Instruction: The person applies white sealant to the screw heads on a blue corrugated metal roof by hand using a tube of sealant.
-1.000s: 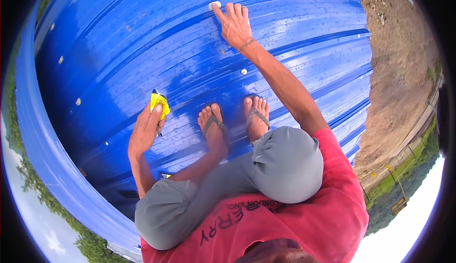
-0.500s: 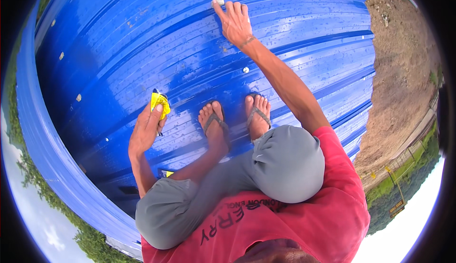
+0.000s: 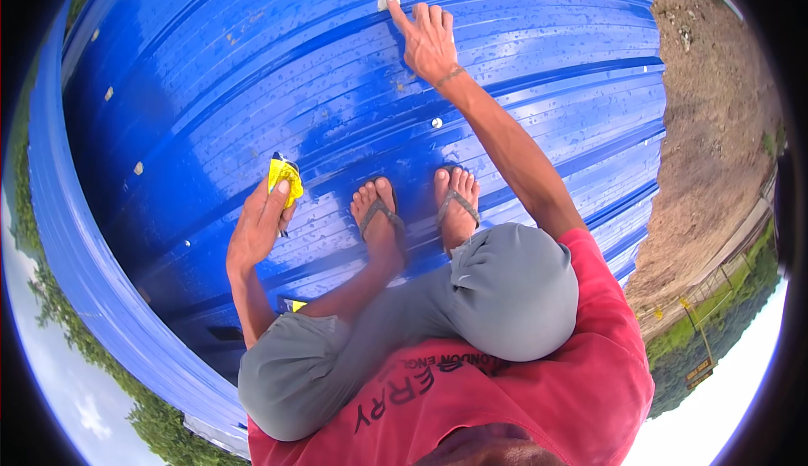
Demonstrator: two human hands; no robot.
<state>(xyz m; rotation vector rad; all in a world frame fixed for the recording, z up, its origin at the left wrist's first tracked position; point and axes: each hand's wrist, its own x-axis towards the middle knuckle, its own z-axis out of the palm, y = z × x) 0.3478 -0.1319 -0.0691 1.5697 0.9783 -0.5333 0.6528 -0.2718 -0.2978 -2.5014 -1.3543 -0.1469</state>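
My left hand point(image 3: 263, 218) is closed on a crumpled yellow packet with dark blue edging point(image 3: 284, 182), held above the wet blue ribbed metal sheet point(image 3: 194, 87) beside my left foot point(image 3: 377, 214). My right hand point(image 3: 427, 41) reaches far forward, index finger touching a small whitish patch point(image 3: 384, 3) on a raised rib, the other fingers bent and slightly apart. A small white dot point(image 3: 437, 123) lies between that hand and my sandalled feet. Several whitish patches point(image 3: 108, 93) show along the sheet's left side.
The sheet ends in a jagged edge at the right, with bare earth point(image 3: 707, 113), a fence and greenery beyond. A curved blue edge point(image 3: 63, 205) runs down the left, with trees and sky outside it. Another yellow item point(image 3: 297, 306) partly shows under my left leg.
My right index finger has shifted slightly on the whitish patch, its tip now covering more of it. My left hand keeps the packet in about the same place. The view has shifted slightly.
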